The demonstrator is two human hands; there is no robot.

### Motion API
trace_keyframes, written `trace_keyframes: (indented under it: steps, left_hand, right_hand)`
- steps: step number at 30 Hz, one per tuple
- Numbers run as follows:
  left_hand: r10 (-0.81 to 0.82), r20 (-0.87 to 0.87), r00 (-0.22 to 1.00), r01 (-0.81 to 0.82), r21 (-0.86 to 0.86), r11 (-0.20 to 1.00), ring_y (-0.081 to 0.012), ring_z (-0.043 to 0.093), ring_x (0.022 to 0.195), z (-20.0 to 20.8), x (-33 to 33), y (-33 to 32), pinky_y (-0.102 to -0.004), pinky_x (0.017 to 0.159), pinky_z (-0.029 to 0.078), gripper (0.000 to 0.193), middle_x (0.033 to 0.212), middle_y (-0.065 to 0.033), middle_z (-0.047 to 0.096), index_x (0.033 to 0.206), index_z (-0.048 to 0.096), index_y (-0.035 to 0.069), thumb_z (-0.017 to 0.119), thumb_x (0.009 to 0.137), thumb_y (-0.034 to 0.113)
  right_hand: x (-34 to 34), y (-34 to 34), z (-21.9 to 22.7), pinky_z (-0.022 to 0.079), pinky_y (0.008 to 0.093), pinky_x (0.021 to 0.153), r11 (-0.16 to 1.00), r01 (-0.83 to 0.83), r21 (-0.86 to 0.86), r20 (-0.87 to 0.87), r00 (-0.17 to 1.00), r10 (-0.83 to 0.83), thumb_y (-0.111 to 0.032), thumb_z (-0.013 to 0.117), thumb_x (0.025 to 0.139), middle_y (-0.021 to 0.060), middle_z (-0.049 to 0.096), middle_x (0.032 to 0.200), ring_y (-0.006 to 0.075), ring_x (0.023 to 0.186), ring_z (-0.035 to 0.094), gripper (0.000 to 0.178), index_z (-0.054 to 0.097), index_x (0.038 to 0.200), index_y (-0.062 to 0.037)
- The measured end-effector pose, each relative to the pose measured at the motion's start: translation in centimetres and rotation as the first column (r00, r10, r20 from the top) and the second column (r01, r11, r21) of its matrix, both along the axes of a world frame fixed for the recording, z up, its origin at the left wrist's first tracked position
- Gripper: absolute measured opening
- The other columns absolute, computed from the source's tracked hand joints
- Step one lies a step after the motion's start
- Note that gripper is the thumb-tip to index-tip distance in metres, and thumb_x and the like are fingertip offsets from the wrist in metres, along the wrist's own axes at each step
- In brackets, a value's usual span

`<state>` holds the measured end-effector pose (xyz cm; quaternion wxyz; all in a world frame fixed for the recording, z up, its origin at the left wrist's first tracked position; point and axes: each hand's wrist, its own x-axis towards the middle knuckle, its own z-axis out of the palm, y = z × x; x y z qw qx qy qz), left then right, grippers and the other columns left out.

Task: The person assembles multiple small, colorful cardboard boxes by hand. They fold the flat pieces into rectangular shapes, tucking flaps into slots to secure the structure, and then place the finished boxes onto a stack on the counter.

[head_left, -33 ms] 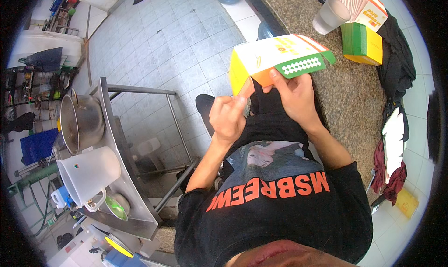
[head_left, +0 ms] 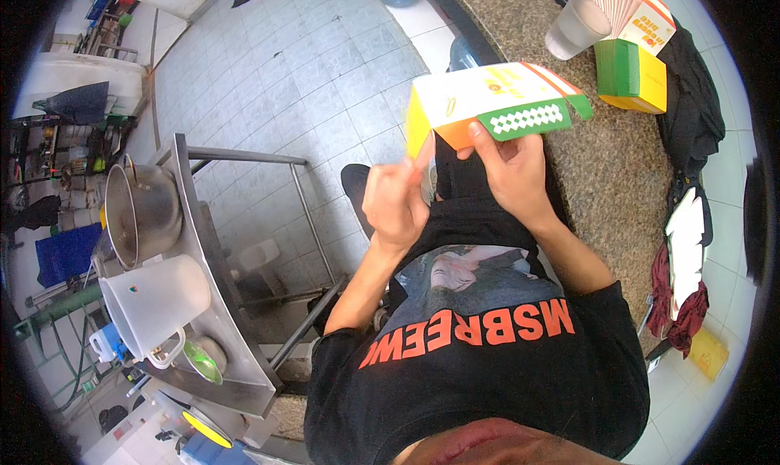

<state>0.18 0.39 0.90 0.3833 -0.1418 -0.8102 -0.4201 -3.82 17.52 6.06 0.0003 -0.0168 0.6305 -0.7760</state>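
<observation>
A folding carton [head_left: 467, 99], white on top with yellow, orange and green sides, is held above my lap. My right hand [head_left: 520, 177] grips its near side, with the thumb on the outside beside a green flap patterned with white diamonds [head_left: 526, 120]. At the carton's left end, my left hand [head_left: 394, 201] has its fingers curled, and their tips are at a narrow end flap [head_left: 424, 151]. The contact there is slightly blurred. The inside of the carton is hidden.
On the granite counter [head_left: 601, 173] to the right stand a translucent cup [head_left: 577, 28], a fanned stack of flat cartons [head_left: 630, 14] and a green-and-yellow carton stack [head_left: 630, 73]. A steel table [head_left: 244, 367] at left bears a pot [head_left: 146, 213] and a white pitcher [head_left: 162, 298].
The carton has shifted slightly right and tilted a little. The end flap at my left fingertips now lies closer to the carton's left end. Both hands have barely moved.
</observation>
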Motion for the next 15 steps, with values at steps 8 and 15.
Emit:
trace_keyframes:
  steps: [8,15]
  left_hand:
    - [-0.122,0.121,0.985,0.042,0.524,0.851,-0.0173,0.060,0.089,3.3,-0.8,3.4,-0.0286,0.080,0.049,0.011,0.098,-0.0105,0.061,0.103,0.064,-0.005,0.067,0.094,0.000]
    - [-0.211,0.153,0.965,0.121,0.454,0.883,-0.0175,0.060,0.093,5.2,-1.1,4.2,-0.0297,0.084,0.048,0.010,0.100,-0.0110,0.062,0.102,0.065,-0.005,0.067,0.093,-0.002]
  right_hand:
    - [1.8,0.6,-2.6,0.053,0.0322,0.076,0.575,0.457,0.678,-0.656,0.729,0.195,-0.011,0.072,0.097,0.0074,0.071,0.101,0.0170,0.086,0.066,0.020,0.069,0.112,0.0014]
    - [1.2,2.3,-0.1,0.050,0.0364,0.081,0.665,0.407,0.626,-0.662,0.728,0.178,-0.012,0.073,0.094,0.0063,0.070,0.104,0.0193,0.092,0.064,0.020,0.070,0.111,-0.0008]
